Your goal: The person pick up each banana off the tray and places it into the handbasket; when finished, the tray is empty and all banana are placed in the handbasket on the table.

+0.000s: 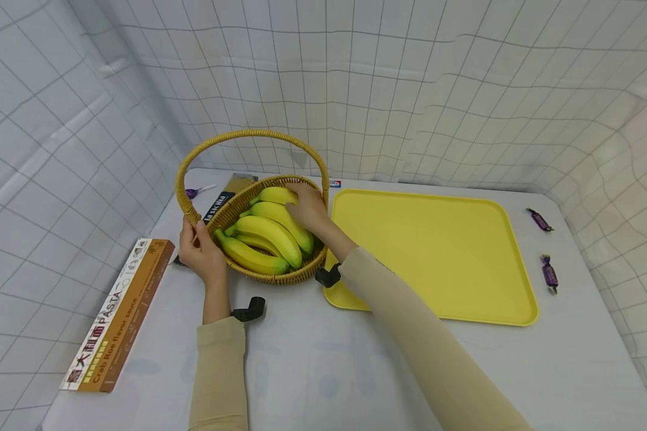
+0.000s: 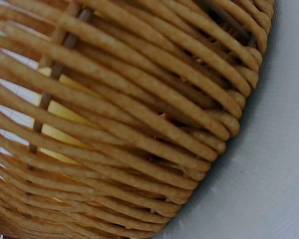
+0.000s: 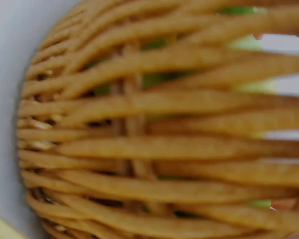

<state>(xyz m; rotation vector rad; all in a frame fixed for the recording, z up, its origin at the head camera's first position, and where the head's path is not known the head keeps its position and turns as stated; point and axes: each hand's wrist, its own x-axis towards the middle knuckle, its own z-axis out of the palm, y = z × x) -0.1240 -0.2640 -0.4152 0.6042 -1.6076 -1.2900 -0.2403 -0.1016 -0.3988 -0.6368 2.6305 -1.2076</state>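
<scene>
A woven wicker basket (image 1: 272, 279) with a tall arched handle holds a bunch of yellow bananas (image 1: 266, 230) with greenish tips. At the basket's left side my left hand (image 1: 205, 254) grips the rim where the handle joins, thumb up against it. My right hand (image 1: 308, 208) reaches inside from the right and holds the rearmost banana (image 1: 276, 195) at its right end, fingers curled over it. The left wrist view is filled by the basket's woven wall (image 2: 139, 109). Through the gaps of the weave (image 3: 189, 104) in the right wrist view, bits of green and yellow show.
Right of the basket lies a yellow tray (image 1: 426, 251), its left edge beneath my right forearm. Two purple-wrapped candies (image 1: 550, 274) are beyond the tray. On the left lie a pasta box (image 1: 118, 314), a black-and-gold packet (image 1: 218, 205) behind the basket and a lollipop (image 1: 192, 193).
</scene>
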